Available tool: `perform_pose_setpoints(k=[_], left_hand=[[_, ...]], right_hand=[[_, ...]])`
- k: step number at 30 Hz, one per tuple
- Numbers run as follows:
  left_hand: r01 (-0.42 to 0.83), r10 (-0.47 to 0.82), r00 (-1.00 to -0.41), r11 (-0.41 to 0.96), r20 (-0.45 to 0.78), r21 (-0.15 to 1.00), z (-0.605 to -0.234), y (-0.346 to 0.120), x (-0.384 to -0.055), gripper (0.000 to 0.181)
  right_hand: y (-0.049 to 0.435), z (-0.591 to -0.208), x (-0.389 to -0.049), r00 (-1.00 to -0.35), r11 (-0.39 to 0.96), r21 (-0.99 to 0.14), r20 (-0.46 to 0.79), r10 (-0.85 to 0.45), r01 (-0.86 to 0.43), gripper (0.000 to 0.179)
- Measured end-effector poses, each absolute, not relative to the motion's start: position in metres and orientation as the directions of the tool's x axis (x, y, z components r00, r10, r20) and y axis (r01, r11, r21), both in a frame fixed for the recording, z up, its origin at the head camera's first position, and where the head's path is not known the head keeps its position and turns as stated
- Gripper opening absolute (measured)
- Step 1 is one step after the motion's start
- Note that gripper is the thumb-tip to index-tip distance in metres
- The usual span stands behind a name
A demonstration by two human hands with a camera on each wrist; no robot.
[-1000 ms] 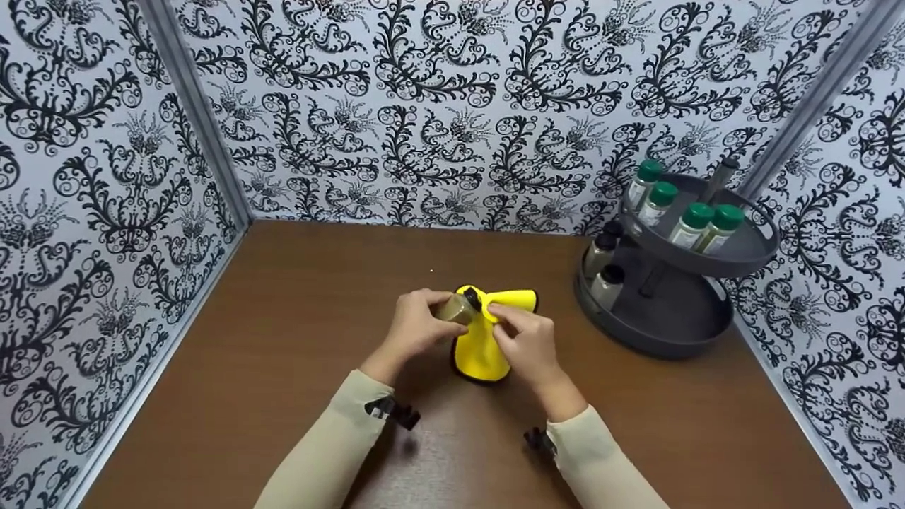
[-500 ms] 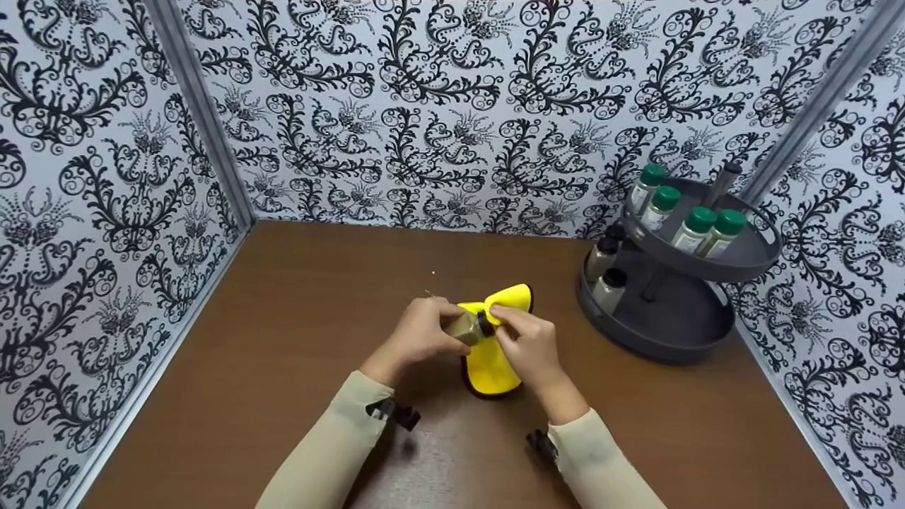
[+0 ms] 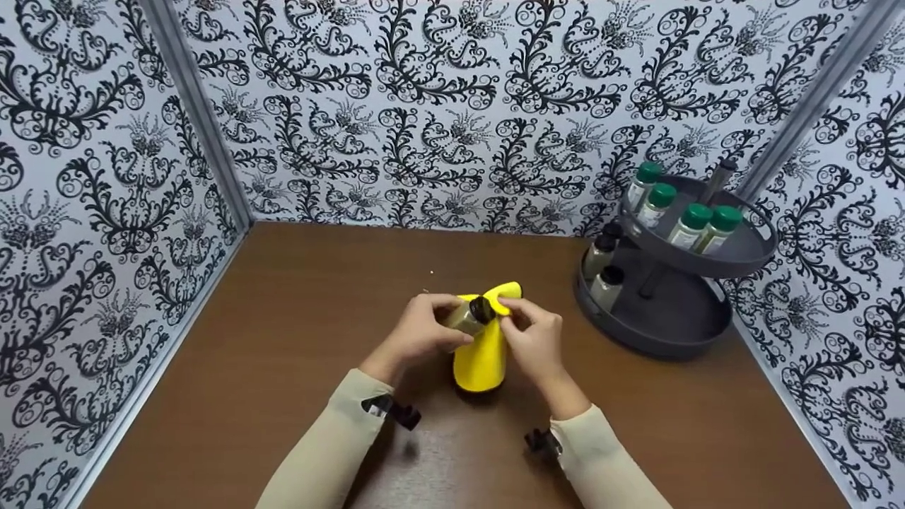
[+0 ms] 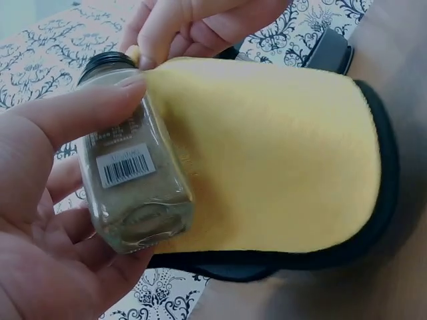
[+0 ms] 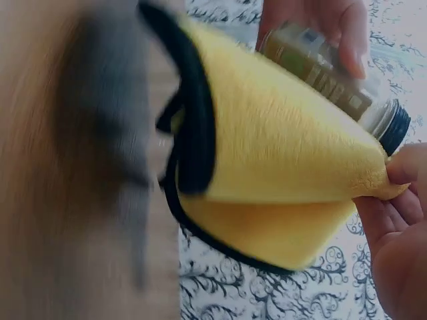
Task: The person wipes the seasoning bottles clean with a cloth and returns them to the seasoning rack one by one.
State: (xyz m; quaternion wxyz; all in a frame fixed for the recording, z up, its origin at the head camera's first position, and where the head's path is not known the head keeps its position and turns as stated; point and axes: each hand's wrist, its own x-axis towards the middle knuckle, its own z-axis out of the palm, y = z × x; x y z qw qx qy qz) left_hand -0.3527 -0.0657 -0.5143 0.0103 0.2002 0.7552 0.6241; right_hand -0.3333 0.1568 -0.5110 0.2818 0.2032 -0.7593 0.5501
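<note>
Left hand (image 3: 418, 330) gripping a glass jar (image 4: 137, 183) now, right hand (image 3: 535, 341) pinching yellow cloth (image 3: 479, 366) beside the cap (image 3: 482, 309), rack (image 3: 696, 263) near table's (image 3: 318, 283) right edge

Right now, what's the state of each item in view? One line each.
Glass spice jar: black cap on, tilted, held in left grip
Black-edged yellow cloth: folded, pinched in right grip
Two-tier round rack: standing, jars on both tiers
Four green-capped jars: capped, standing on upper tier
Other black-capped jars: capped, standing on lower tier
</note>
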Motion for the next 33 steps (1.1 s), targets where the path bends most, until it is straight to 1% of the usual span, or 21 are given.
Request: perform_pose_setpoints(k=[3,6,8,13,14,16,21,26,29,33], left_hand=[[0.256,0.275,-0.935,0.082,0.225,0.963,-0.515,-0.063,-0.352,0.040],[0.229,0.236,-0.949,0.054,0.211,0.972,-0.517,-0.060,-0.351,0.039],[0.227,0.222,-0.952,0.059,0.209,0.972,-0.519,-0.057,-0.351,0.040],[0.245,0.226,-0.948,0.074,0.223,0.967,-0.519,-0.050,-0.348,0.042],[0.250,0.221,-0.949,0.078,0.227,0.965,-0.519,-0.049,-0.347,0.042],[0.254,0.201,-0.951,0.081,0.234,0.964,-0.517,-0.047,-0.345,0.041],[0.272,0.128,-0.958,0.108,0.258,0.956,-0.517,-0.045,-0.345,0.037],[0.315,0.072,-0.948,0.080,0.309,0.946,-0.513,-0.047,-0.345,0.043],[0.329,0.043,-0.944,0.058,0.327,0.943,-0.509,-0.049,-0.342,0.046],[0.343,0.023,-0.939,0.029,0.342,0.939,-0.504,-0.052,-0.340,0.044]], right_hand=[[0.151,-0.513,-0.331,-0.821,0.173,-0.817,0.567,0.071,-0.550,0.021],[0.143,-0.517,-0.328,-0.835,0.106,-0.845,0.535,0.129,-0.524,0.021],[0.138,-0.519,-0.325,-0.817,0.117,-0.832,0.554,0.157,-0.542,0.021],[0.135,-0.520,-0.322,-0.735,0.193,-0.763,0.647,0.205,-0.617,0.024],[0.135,-0.520,-0.322,-0.725,0.205,-0.753,0.658,0.204,-0.625,0.024],[0.135,-0.521,-0.323,-0.726,0.220,-0.750,0.661,0.190,-0.624,0.024],[0.135,-0.522,-0.324,-0.789,0.230,-0.799,0.594,0.156,-0.556,0.024],[0.132,-0.528,-0.324,-0.853,0.178,-0.855,0.509,0.114,-0.487,0.026],[0.130,-0.533,-0.324,-0.879,0.142,-0.881,0.466,0.096,-0.452,0.027],[0.127,-0.535,-0.324,-0.897,0.128,-0.898,0.434,0.085,-0.422,0.023]])
